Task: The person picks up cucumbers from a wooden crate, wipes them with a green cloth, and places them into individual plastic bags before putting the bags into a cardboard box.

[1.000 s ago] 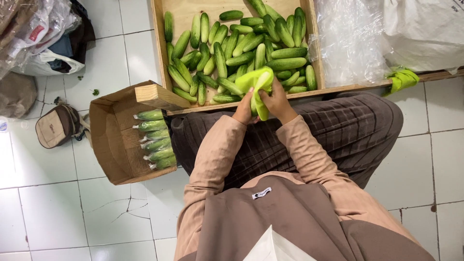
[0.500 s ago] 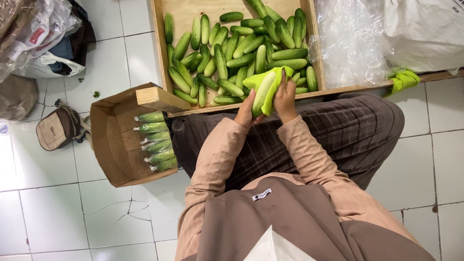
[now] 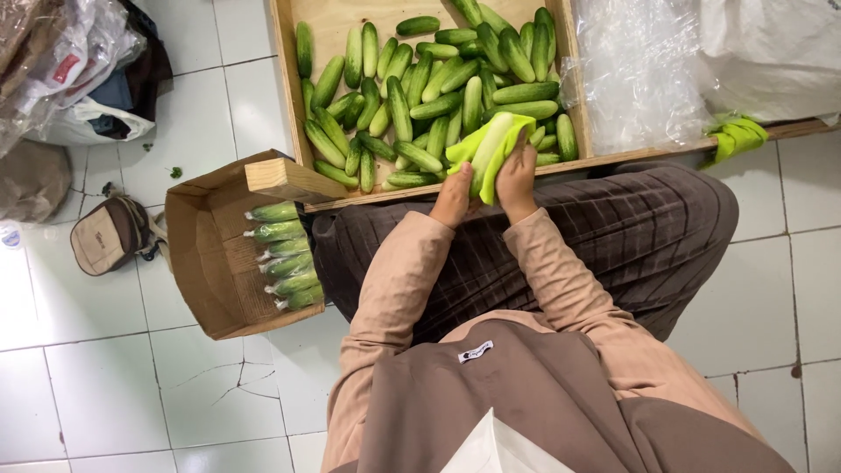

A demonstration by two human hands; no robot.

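Cucumber (image 3: 487,151) now more cloth-wrapped (image 3: 506,147)

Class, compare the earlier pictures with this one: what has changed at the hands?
The cucumber in its yellow-green cloth has tilted more upright; the right hand slid along it. The left hand stays beneath, and the wooden tray and cardboard box are unchanged.

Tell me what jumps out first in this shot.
The wooden tray heaped with loose green cucumbers fills the top centre. At its near edge the left hand and right hand hold one cucumber in a yellow-green cloth. A cardboard box of wrapped cucumbers sits on the white tiles at left.
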